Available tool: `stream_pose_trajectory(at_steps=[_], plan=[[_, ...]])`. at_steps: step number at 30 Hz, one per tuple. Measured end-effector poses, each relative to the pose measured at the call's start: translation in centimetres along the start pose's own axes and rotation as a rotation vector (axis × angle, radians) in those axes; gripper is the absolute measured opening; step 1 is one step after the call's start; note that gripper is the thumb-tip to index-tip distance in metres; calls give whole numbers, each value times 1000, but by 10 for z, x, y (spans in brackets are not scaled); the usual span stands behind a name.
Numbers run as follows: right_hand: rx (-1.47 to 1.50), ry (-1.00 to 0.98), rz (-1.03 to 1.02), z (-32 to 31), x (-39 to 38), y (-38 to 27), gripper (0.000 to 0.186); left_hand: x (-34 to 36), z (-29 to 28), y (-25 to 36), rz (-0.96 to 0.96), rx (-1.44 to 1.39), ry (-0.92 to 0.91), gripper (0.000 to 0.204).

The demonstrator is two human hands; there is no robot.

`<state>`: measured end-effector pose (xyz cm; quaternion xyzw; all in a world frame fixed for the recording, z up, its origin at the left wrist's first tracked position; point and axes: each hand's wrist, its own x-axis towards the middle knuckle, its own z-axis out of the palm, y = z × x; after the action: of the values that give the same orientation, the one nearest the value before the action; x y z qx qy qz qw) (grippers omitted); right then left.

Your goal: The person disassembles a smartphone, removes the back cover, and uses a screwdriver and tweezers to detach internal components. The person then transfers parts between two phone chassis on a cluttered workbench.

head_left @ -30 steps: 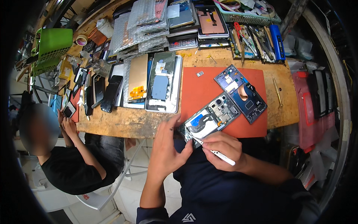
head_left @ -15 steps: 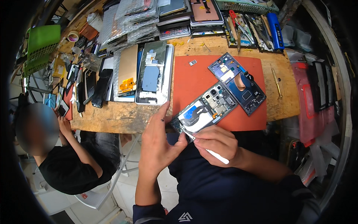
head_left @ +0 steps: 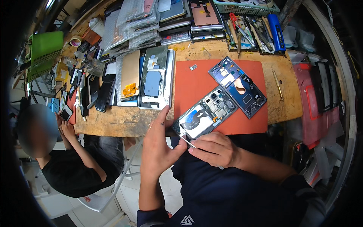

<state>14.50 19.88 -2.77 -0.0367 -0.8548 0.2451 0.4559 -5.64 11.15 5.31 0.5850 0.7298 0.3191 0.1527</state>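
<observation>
An opened phone [head_left: 202, 115] with white battery, black flex and exposed board lies slanted on an orange mat [head_left: 189, 87] at the table's front edge. My left hand [head_left: 159, 147] grips its lower-left corner, thumb beside that end, forefinger raised alongside. My right hand [head_left: 213, 149] holds a white slim tool [head_left: 186, 140] with its point at the phone's lower end, the handle mostly hidden under my fingers. A detached dark phone housing [head_left: 245, 98] lies to the right, touching the phone. A small metal part [head_left: 193, 67] sits on the mat.
Phones and parts [head_left: 151, 83] lie left of the mat, bubble-wrapped bundles [head_left: 132, 26] behind. A tool tray [head_left: 242, 34], brass screwdriver [head_left: 278, 85] and pink plastic case [head_left: 306, 98] are at the right. A co-worker [head_left: 72, 166] sits at the left holding a phone.
My right hand and the white tool have shifted slightly up and left, and the handle has turned down under my fingers. The view has shifted slightly, moving the whole bench in frame.
</observation>
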Motion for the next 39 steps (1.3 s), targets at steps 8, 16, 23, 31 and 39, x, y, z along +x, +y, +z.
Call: stream_pose_trajectory(at_steps=[8,16,23,31,39], plan=[[-63,-3,-26,0,-6,3,25,0,3,-2,48,10,18,87],[-126,18,-88,3,-9,7,27,3,-2,-3,127,47,-17,73],[125,89,43,-9,-4,-4,32,-4,1,7,90,97,-34,51],[66,201,201,-56,-4,-13,35,5,-3,21,95,257,-66,47],[-48,165,239,-71,-5,-5,31,18,-17,23,176,345,-227,46]])
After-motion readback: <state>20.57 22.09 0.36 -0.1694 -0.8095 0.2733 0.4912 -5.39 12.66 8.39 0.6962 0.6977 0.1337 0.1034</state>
